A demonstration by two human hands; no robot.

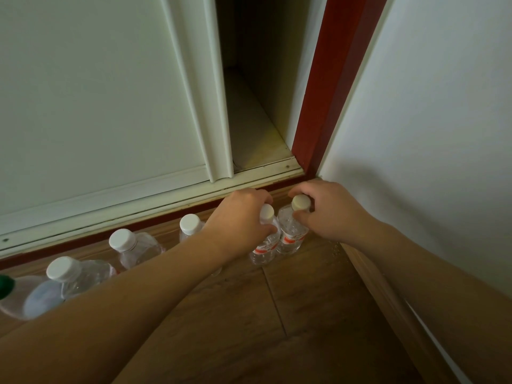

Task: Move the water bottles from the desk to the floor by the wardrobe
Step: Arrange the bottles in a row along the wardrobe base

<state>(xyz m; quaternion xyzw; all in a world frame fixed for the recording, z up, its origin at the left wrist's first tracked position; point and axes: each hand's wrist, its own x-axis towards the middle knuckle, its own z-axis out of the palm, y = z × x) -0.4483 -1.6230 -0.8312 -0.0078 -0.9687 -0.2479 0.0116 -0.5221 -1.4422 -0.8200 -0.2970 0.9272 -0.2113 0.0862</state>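
Two clear water bottles with white caps and red-and-white labels stand side by side on the wooden floor (304, 300), close to the wardrobe's bottom rail. My left hand (238, 217) grips the neck of the left bottle (263, 249). My right hand (329, 212) grips the neck of the right bottle (293, 236), just under its cap. Further left, three more white-capped bottles (130, 246) line up along the rail, partly hidden by my left forearm. A green-capped bottle (5, 285) shows at the left edge.
The wardrobe (97, 106) has a pale sliding door and a dark open gap (255, 92) beside a red frame post (327, 92). A white wall (429, 120) with a wooden skirting board (388, 295) closes the right side.
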